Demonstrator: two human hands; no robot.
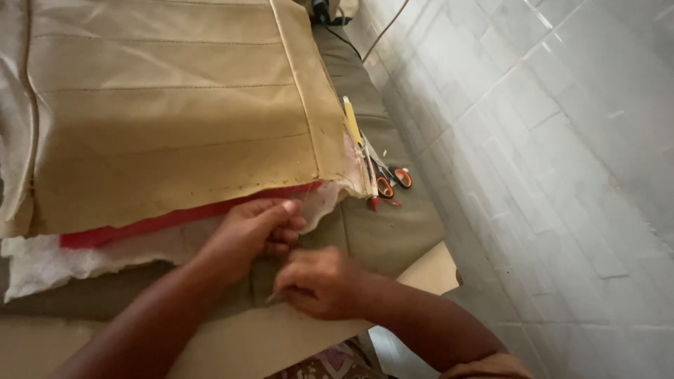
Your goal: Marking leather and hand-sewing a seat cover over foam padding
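A large tan stitched fabric panel (pixel 168 105) lies across the work surface, with a red strip (pixel 161 221) and white padding (pixel 63 260) showing under its near edge. My left hand (pixel 249 235) pinches that near edge, fingers curled over the white padding. My right hand (pixel 323 284) is closed just below it, gripping what looks like a thin needle or small tool (pixel 270 299); a fine thread seems to run up toward the fabric edge.
Scissors with orange-red handles (pixel 390 182) and a yellow pencil-like stick (pixel 352 123) lie at the panel's right edge on olive cloth (pixel 386 224). A white tiled wall (pixel 547 175) rises at the right. Tan board (pixel 239 344) lies under my arms.
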